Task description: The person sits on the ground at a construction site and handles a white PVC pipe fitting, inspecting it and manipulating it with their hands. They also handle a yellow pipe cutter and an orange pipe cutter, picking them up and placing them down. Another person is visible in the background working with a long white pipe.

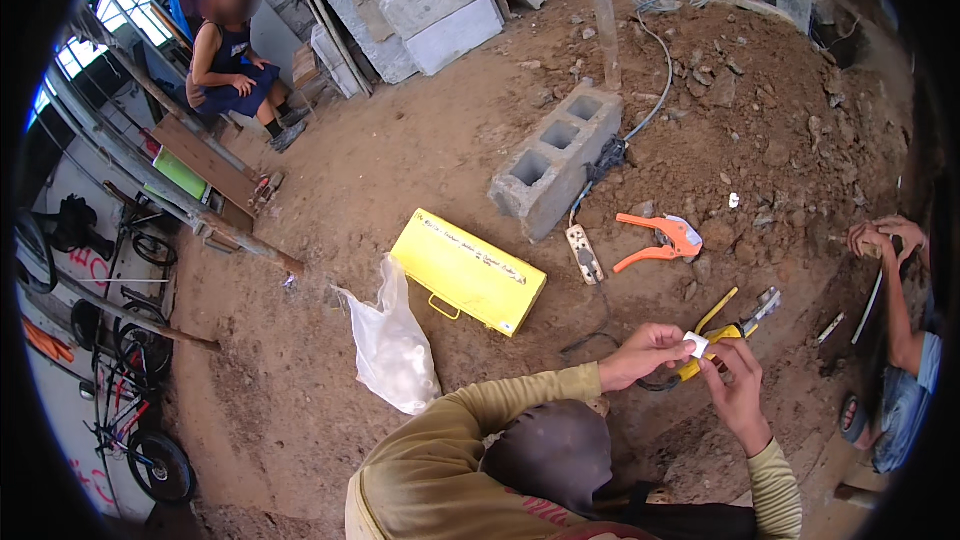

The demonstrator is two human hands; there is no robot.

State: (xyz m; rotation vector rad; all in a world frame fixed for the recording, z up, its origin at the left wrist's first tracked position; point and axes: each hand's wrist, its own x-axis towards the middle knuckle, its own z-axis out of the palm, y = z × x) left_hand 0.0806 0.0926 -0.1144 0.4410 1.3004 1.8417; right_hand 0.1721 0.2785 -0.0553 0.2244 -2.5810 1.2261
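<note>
My left hand (645,352) pinches a small white pipe fitting (696,345) between thumb and fingers. From the other side, the curled fingers of my right hand (740,388) close on the same piece. Just beyond the hands lies a yellow and black power tool with a grey metal end (765,306), partly hidden by my fingers; it looks like a pipe welder. Farther off, an orange-handled pipe cutter (672,240) rests on the dirt. A small white piece (734,200) lies past the cutter.
Left of my hands stand a yellow metal case (468,270) and a white plastic bag (392,350). A power strip (583,254) lies beside a hollow concrete block (558,155). One person (235,70) sits far left; another person's hands (888,236) are at right. Bicycles (150,420) stand left.
</note>
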